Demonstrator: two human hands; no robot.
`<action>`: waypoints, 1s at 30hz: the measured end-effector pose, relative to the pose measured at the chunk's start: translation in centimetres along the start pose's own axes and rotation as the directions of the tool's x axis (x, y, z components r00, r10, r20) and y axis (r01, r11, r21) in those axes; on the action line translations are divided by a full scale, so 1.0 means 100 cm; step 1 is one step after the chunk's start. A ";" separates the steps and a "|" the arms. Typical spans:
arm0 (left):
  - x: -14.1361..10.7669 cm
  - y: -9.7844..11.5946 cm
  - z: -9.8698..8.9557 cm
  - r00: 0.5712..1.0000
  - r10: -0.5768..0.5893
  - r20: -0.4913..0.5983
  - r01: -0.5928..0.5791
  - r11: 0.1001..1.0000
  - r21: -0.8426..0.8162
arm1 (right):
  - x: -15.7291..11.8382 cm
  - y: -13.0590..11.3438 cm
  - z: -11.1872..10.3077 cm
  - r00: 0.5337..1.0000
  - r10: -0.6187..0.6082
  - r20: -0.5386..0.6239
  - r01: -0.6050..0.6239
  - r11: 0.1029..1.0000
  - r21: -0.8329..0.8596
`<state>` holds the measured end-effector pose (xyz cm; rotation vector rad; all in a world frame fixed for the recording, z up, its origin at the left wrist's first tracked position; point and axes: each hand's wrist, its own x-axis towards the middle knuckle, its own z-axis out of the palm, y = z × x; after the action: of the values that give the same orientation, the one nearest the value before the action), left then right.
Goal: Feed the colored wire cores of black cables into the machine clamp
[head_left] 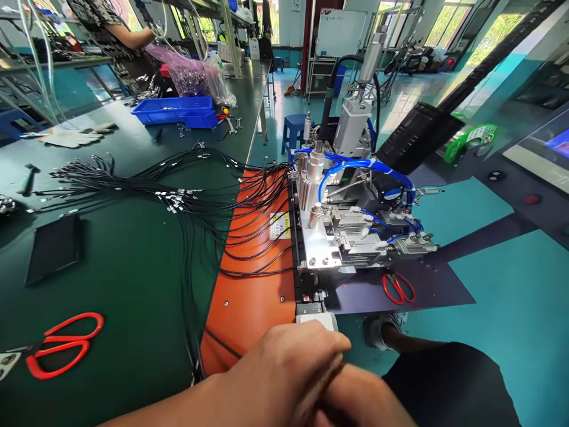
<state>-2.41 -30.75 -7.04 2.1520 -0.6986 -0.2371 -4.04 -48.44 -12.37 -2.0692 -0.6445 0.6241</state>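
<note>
My left hand (288, 362) reaches in from the lower left, its back turned up and its fingers curled inward. Pressed close beside it is my right hand (360, 394), partly cut off by the bottom edge. Both hands look closed, and whatever is between them is hidden. Just beyond them, a white block (317, 321) ends the rail of a metal machine (338, 231) with air cylinders and blue tubes. Black cables (253, 237) run over an orange plate (253, 314) to this machine. Their bundle (115, 181), with silvery ends, lies on the green table (133, 320).
Red-handled scissors (66, 344) lie at lower left, below a black flat tray (56, 246). More red scissors (399, 287) rest right of the machine. Farther back are a blue bin (175, 112), gloves (75, 136) and a co-worker (120, 38). A blue stool (294, 131) stands behind.
</note>
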 end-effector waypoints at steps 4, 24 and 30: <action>0.004 -0.002 -0.007 0.989 -0.144 0.039 0.149 0.967 -0.208 | -0.004 -0.011 -0.055 0.982 0.173 -0.072 -0.165 0.981 0.105; 0.014 -0.032 0.010 0.950 -0.176 -0.257 0.190 0.981 0.033 | 0.012 0.006 -0.050 0.887 0.180 -0.425 -0.053 0.955 0.293; 0.012 -0.044 0.018 0.956 -0.162 -0.244 0.196 0.973 0.124 | 0.013 0.010 -0.049 0.865 0.092 -0.493 -0.006 0.985 0.172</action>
<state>-0.39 -30.48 -11.51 2.3398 -0.3961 -0.0269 0.25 -51.00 -10.97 -1.9791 -0.2275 0.1387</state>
